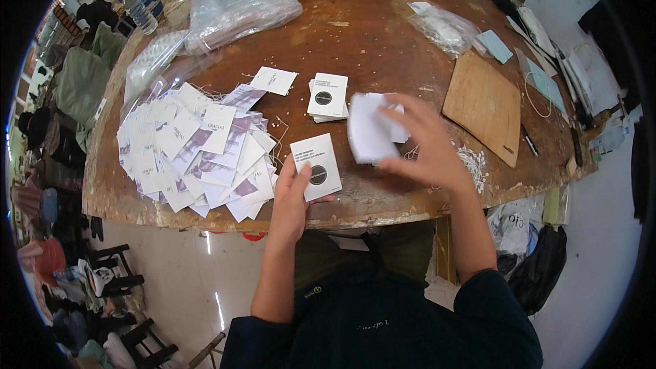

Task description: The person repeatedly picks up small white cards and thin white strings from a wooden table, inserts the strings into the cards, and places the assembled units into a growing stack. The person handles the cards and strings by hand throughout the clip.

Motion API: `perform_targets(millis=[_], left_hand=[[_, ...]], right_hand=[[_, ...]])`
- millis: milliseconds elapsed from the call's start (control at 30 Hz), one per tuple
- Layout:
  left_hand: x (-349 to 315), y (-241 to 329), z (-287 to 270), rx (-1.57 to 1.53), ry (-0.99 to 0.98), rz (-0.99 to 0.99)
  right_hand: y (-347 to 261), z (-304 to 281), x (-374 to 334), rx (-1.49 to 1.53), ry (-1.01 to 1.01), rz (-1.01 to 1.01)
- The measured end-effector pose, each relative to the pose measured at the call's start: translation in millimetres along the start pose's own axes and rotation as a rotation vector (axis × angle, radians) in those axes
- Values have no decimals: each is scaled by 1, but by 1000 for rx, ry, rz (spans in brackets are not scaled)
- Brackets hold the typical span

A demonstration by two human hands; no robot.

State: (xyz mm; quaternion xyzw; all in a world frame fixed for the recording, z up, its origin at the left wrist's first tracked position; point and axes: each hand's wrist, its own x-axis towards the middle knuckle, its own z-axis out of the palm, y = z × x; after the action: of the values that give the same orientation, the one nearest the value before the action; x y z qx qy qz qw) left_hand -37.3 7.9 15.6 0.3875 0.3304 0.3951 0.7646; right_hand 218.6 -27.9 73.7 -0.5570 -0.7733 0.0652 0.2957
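Observation:
My left hand (292,191) is closed around a white card (316,164) with printed lines and a black circle, near the table's front edge. It may be a thin stack; I cannot tell how many. To its right, my right hand (424,140), smeared by motion, grips a blurred white card (369,130) between thumb and fingers. Just beyond the left hand lies a small stack of matching cards (328,96) with the same black circle. A large heap of white and purple printed hang tags (198,147) with strings spreads to the left of my left hand.
White strings (471,167) lie in a bunch right of my right hand, beside a wooden board (484,106) and a black pen (529,139). Clear plastic bags (242,3) cover the far left; another plastic bag (445,31) lies far right. A water bottle (140,14) stands by the left edge.

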Motion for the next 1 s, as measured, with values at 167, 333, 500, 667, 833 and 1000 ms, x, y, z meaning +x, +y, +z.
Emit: perform_targets(millis=[167, 333, 500, 667, 833, 1000], left_hand=[[-2, -4, 6, -200, 57, -44], [-7, -7, 9, -135, 53, -14], [-8, -6, 12, -56, 54, 8], [-8, -6, 12, 9, 69, 37], [-9, -8, 13, 13, 79, 61], [-9, -9, 13, 18, 80, 78]], right_hand=[[-50, 31, 4, 7, -142, -201], [-52, 53, 2, 228, 46, -115], [-54, 72, 1, 857, 177, 502], [-58, 79, -1, 1109, 252, 585], [-60, 77, -1, 1150, 249, 606], [-63, 77, 1, 1187, 243, 620]])
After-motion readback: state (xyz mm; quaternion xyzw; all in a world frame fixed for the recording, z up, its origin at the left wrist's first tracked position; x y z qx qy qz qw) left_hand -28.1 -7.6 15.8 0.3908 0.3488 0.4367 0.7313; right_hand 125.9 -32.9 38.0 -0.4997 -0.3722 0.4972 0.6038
